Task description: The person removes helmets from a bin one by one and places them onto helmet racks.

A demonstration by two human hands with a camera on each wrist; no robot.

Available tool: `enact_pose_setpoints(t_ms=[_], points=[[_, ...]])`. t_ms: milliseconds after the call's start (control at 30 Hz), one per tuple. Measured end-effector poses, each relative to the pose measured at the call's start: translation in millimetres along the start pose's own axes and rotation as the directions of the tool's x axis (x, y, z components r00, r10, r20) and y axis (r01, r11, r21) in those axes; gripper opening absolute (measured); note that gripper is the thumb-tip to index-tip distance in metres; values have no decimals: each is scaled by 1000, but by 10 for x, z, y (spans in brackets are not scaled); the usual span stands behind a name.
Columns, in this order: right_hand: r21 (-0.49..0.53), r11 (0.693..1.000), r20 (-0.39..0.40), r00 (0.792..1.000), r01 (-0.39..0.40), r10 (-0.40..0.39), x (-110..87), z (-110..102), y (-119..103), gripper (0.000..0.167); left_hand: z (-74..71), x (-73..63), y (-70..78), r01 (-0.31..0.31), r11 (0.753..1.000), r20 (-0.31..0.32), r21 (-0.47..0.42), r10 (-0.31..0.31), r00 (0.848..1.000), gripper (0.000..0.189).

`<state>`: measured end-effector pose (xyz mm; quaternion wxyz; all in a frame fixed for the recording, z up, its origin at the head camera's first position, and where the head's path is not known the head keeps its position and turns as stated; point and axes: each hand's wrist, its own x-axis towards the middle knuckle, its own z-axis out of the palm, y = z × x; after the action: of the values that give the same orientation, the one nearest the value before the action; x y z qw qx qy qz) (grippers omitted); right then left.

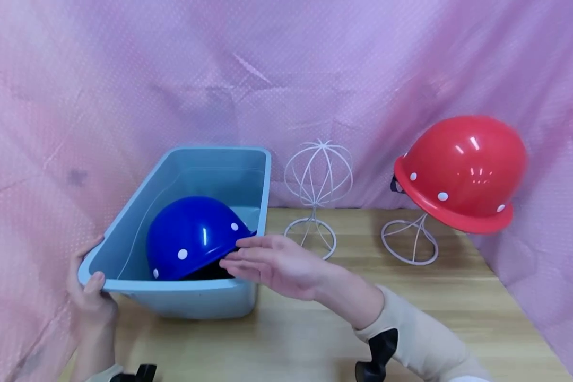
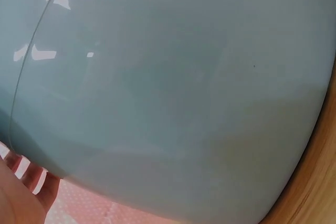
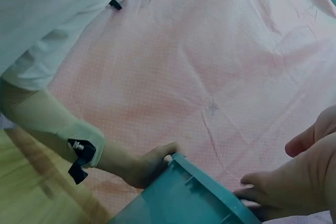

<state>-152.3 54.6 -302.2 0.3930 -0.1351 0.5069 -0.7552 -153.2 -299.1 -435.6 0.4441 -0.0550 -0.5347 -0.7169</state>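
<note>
At its near left corner, a light blue plastic tub has its rim gripped by my left hand, thumb on top. In the left wrist view that hand's fingers show beside the tub's smooth wall. Inside the tub lies a blue hard hat with white dots, tilted, its dark underside facing right. My right hand reaches over the tub's near right corner, fingers straight and fingertips right at the hat's brim. In the right wrist view the right hand overlaps the tub's rim.
Right of the tub stands a white wire hat stand with a ring base. A red hard hat sits tilted on a second wire stand farther right. Pink sheeting hangs behind and beside the wooden table.
</note>
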Motion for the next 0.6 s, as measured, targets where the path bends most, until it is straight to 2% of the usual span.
enact_pose_setpoints(t_ms=[100,300,400,533,600], points=[[50,999,-34,999,10,-9,-22,64,30,62,-23,-26,6,-19,1000,-7,-18,19,1000,60],[207,975,-118,992,78,-54,-15,152,79,65,-26,-37,21,12,998,10,54,-12,1000,64],[225,969,-148,987,100,-67,6,166,79,65,-4,-28,18,-13,1000,16,27,12,1000,63],[256,963,-189,981,80,-31,96,221,64,67,20,-16,31,-7,1000,8,31,7,1000,64],[289,954,-220,975,81,-16,197,277,61,68,29,-1,47,19,996,1,83,-19,1000,66]])
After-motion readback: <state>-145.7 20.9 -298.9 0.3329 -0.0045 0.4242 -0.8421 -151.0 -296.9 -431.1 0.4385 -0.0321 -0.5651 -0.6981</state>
